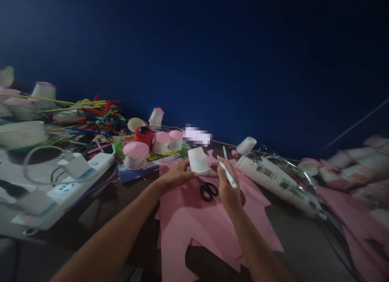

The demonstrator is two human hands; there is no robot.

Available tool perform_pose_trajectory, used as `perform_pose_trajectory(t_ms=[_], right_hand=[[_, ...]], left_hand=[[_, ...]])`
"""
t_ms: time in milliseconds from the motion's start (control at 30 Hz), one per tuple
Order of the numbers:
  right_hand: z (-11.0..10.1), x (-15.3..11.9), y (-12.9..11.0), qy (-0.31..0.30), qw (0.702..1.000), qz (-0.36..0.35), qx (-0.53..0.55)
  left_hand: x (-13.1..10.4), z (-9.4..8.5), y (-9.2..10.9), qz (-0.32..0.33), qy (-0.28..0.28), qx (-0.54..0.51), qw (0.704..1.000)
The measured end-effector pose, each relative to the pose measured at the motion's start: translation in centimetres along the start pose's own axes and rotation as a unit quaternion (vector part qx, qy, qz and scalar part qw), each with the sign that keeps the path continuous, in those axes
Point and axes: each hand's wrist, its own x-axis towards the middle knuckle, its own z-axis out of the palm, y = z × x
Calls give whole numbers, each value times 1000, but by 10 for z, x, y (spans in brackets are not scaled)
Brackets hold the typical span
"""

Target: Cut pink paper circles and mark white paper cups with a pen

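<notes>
A white paper cup (pixel 198 160) with a faint pattern stands tilted, its wide end down, over the pink paper (pixel 179 217). My left hand (pixel 179 172) grips the cup low on its left side, thumb toward me. Between the fingers of my right hand (pixel 229 189) is a white marker (pixel 227 172), its tip pointing up and left, just right of the cup. The right fingertips are close to the cup's lower edge; whether they touch it I cannot tell. Black-handled scissors (pixel 208 191) lie on the paper between my hands, their blades hidden near the cup.
Cups with pink paper tops (pixel 135 150) stand at the left beyond a white power strip (pixel 67 189). Colourful pipe cleaners (pixel 105 112) are piled behind. To the right lies a wrapped stack of paper cups (pixel 273 178). A blue wall (pixel 212 63) closes the back.
</notes>
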Motion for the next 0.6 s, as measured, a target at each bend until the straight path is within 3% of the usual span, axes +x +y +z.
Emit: perform_pose_trajectory(t_ms=[367,600], right_hand=[[0,-3,1,-53,990,-66,-117],[0,-2,5,-37,987,-78,-134]], left_hand=[[-1,2,3,-14,-7,4,1000],[0,0,-2,2,-18,8,1000]])
